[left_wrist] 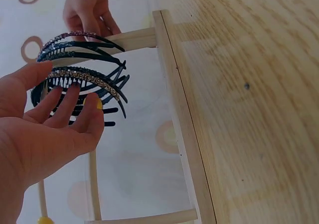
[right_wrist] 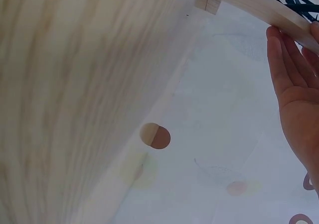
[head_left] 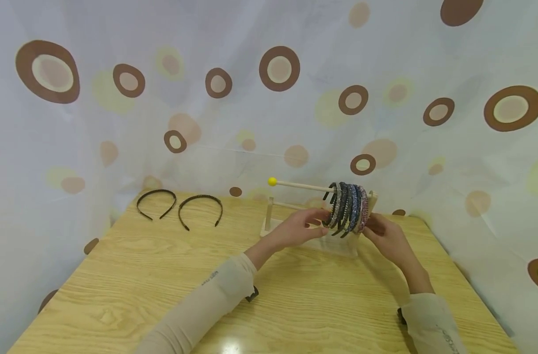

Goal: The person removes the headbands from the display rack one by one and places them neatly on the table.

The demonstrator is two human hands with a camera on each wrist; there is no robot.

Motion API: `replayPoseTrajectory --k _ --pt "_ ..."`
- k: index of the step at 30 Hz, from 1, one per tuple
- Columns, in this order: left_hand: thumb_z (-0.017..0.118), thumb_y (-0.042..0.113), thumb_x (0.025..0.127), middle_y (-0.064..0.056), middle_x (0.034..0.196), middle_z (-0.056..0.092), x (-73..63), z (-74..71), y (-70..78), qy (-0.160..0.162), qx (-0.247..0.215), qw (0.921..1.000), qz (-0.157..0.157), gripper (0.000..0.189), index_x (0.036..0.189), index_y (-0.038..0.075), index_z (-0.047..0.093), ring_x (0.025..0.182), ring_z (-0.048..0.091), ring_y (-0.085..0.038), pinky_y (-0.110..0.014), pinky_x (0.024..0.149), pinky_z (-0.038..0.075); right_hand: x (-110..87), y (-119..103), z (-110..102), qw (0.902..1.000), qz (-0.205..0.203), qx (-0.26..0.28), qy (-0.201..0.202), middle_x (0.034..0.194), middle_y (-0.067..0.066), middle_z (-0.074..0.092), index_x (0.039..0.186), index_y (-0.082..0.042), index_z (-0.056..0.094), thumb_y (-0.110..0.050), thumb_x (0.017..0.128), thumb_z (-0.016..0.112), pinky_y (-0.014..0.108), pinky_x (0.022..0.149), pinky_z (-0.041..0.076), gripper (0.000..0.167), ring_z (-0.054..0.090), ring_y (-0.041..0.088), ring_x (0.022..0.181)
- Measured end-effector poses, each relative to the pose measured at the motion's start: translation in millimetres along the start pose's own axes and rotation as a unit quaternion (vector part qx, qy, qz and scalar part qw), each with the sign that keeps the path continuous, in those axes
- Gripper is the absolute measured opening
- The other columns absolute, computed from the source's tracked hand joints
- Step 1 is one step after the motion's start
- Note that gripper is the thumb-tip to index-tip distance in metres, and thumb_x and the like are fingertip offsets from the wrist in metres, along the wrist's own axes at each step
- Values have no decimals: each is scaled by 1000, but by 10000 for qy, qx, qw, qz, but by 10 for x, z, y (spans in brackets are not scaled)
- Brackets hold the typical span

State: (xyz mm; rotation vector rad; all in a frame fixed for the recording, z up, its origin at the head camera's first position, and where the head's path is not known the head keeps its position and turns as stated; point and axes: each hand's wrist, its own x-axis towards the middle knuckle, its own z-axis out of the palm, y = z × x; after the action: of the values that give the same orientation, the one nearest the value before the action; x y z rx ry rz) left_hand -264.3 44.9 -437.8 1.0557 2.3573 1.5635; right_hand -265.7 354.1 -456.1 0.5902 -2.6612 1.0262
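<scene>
A bunch of glittery headbands (head_left: 349,209) hangs on the upper rod of a wooden stand (head_left: 301,186), pushed together at its right end. My left hand (head_left: 301,227) has its thumb and fingers about the near side of the bunch. In the left wrist view, the fingers of that left hand (left_wrist: 52,134) overlap the dark headbands (left_wrist: 84,79). At the stand's right end, my right hand (head_left: 387,238) grips the upright post. The right wrist view has the fingers of my right hand (right_wrist: 296,94) along the wooden post (right_wrist: 264,5), thumb on its other side.
Two black headbands, one plain (head_left: 156,191) and one with a toothed or braided top (head_left: 201,197), lie at the table's back left. A yellow ball (head_left: 272,181) caps the rod's left end. A patterned curtain (head_left: 233,39) stands behind the wooden table (head_left: 131,285).
</scene>
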Motion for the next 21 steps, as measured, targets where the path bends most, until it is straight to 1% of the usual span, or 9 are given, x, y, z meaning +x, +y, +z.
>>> replayPoseTrajectory --k 3,6,10,12,17,21 --pt "66 29 102 2 141 57 -2 -10 -20 -36 23 10000 -49 49 147 14 54 128 55 -23 -33 106 43 -2 18 -7 10000 9 -5 15 125 20 65 148 -2 51 -28 106 60 51 93 52 50 64 39 113" --pt "67 30 102 4 139 59 -4 -13 -27 -35 -66 9999 -115 47 145 15 57 126 56 -21 -29 103 44 -4 29 -13 10000 24 9 28 124 19 66 147 -3 52 -27 105 61 51 92 53 50 64 39 112" --pt "70 28 100 4 134 61 -22 -23 -18 46 -203 9997 -131 45 142 14 59 122 58 -17 -27 99 47 3 22 -8 10000 12 46 42 123 20 66 145 -2 53 -26 105 63 52 92 53 48 65 40 111" --pt "71 26 100 4 131 63 -31 -30 -3 91 -228 9996 -112 43 139 13 61 120 60 -17 -27 98 48 4 18 -5 10000 -4 59 40 123 21 66 145 -2 53 -24 105 63 52 92 52 47 65 40 111" --pt "73 22 98 4 123 65 -44 -43 44 181 -131 9997 -105 37 132 11 65 115 63 -17 -28 97 48 2 8 -4 10000 9 49 34 124 20 66 145 -2 53 -23 105 62 50 93 53 46 65 39 112" --pt "76 21 95 6 119 66 -38 -37 64 262 43 9996 -85 37 130 12 65 109 64 -12 -28 95 49 -1 -8 -11 10000 6 77 39 123 20 66 145 -2 53 -22 105 62 49 93 53 46 64 39 112"
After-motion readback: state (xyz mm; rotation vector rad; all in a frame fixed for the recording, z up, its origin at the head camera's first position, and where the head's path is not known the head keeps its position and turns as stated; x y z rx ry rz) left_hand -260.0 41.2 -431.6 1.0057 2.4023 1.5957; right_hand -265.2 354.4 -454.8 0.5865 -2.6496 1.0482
